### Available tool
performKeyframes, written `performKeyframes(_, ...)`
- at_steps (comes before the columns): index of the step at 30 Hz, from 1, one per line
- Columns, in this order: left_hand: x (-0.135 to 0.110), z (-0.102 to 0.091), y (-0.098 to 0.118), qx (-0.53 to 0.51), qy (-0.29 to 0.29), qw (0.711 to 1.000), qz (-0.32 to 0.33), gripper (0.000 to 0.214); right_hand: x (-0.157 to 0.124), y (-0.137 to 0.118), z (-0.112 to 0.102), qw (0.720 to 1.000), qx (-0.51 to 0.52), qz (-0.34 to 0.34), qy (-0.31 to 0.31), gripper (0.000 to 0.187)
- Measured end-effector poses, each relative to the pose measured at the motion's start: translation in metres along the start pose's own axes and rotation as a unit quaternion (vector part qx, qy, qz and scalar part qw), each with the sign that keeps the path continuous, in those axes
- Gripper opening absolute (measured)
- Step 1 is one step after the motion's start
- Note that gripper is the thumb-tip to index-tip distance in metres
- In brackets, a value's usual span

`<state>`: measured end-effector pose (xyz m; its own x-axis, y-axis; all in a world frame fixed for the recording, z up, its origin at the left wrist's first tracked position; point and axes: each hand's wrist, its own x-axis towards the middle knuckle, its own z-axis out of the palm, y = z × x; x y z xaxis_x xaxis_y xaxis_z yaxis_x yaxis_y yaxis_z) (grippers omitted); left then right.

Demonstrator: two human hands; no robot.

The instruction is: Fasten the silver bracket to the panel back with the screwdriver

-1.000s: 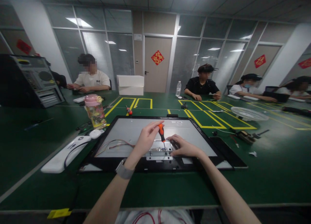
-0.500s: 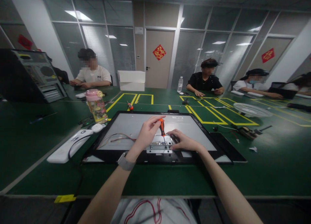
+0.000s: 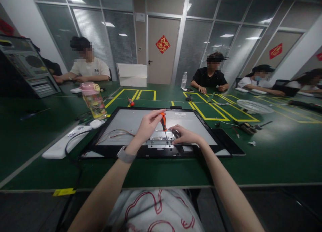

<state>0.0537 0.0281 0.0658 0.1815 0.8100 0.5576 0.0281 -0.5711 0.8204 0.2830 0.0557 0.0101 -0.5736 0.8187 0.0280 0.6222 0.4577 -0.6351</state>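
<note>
An orange and black screwdriver stands nearly upright, its tip down at a silver metal bracket. My left hand is closed on the top of its handle, with the fingers stretched across it. Curled at the bracket's right end, my right hand has its thumb and fingers against the metal. A dark shape shows between those fingers, too unclear to name. The bracket lies at the near edge of a flat display panel with a grey back and black frame. Thin wires run across the panel's left part.
On the left stand a pink-lidded bottle, a white power strip and a black computer case. A dark flat slab lies beside the panel's right edge. Farther back are a white box, a white round grille and several seated people.
The whole view has shifted, so things sit higher and slightly left. Both hands and the screwdriver keep nearly the same place on the bracket. A small green item now shows before the person in black.
</note>
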Motion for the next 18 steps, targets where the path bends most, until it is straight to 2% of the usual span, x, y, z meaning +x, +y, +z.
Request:
performKeyframes(7,0.0002,0.0017,0.0029,0.013,0.016,0.999,0.036,0.019,0.0017,0.0012,-0.0027,1.000,-0.022,0.007,-0.008,0.067)
performKeyframes(18,-0.0005,0.0042,0.0001,-0.047,-0.016,0.999,-0.006,0.030,0.0010,-0.0015,-0.0029,0.999,-0.042,0.009,-0.012,0.064)
